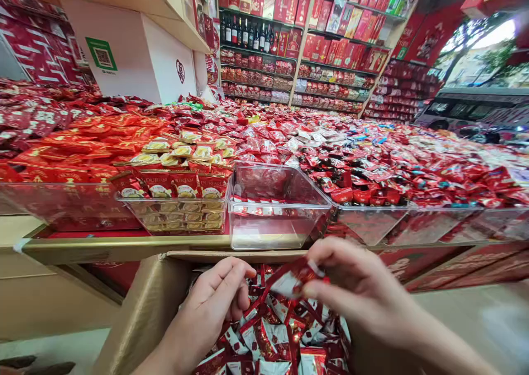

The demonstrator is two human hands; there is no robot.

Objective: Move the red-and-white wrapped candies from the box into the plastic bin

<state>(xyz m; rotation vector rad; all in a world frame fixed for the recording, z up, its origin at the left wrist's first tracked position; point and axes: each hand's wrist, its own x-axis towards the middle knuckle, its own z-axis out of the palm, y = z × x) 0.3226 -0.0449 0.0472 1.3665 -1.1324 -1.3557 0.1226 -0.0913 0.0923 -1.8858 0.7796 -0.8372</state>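
Note:
A cardboard box [138, 314] filled with small red-and-white wrapped snack packets [275, 333] stands below the counter edge. Over its right side, my right hand [351, 278] pinches one red-and-white snack packet [289, 281] between thumb and fingers; the packet is tilted and slightly blurred. My left hand [215, 295] is over the left part of the box with its fingers curled in, close to the packets. Whatever those fingers may hold is hidden. Just beyond both hands, a clear plastic bin [276, 226] holds a few red packets toward its back.
Clear bins of durian snack packets [184, 185] and orange-red packets [88, 168] stand to the left. Heaped red candies [372, 177] fill bins on the right. A gold-edged counter rail [124, 246] runs behind the box. Shelves with bottles [246, 33] rise at the back.

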